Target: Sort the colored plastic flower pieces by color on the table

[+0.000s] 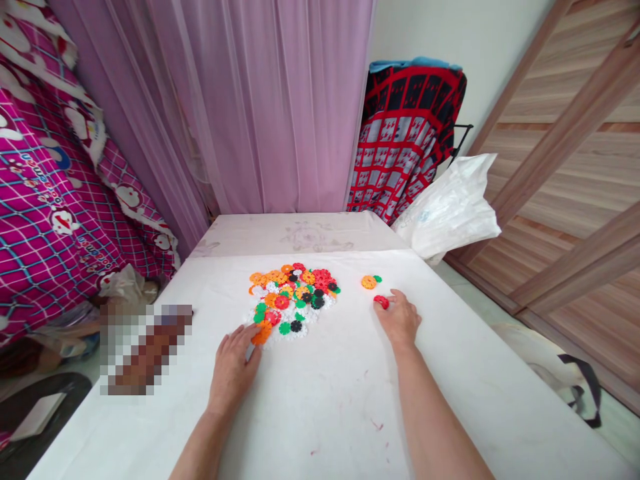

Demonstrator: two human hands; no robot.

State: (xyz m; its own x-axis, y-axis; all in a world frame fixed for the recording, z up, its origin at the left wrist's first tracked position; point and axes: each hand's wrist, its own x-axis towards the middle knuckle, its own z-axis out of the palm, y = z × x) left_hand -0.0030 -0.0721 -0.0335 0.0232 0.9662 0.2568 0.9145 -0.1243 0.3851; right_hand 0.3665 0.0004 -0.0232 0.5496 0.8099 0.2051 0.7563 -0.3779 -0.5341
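Note:
A pile of notched plastic snowflake discs [281,302] in orange, red, green, black and white lies on the white cloth. At the pile's near left edge, my left hand [234,360] rests with its fingers stretched out, the fingertips at an orange disc [261,333]. To the right of the pile, my right hand [403,321] pinches a red snowflake disc [381,302] between thumb and fingers, low over the cloth. Just beyond that hand lie an orange disc [369,283] and a green disc [378,279], close together and apart from the pile.
The white-covered table [320,400] reaches back to a purple curtain [280,113]. A white plastic bag [450,203] stands at its far right corner. A blurred-out patch [150,350] covers something at the left edge. Wooden wardrobe doors [565,180] stand on the right.

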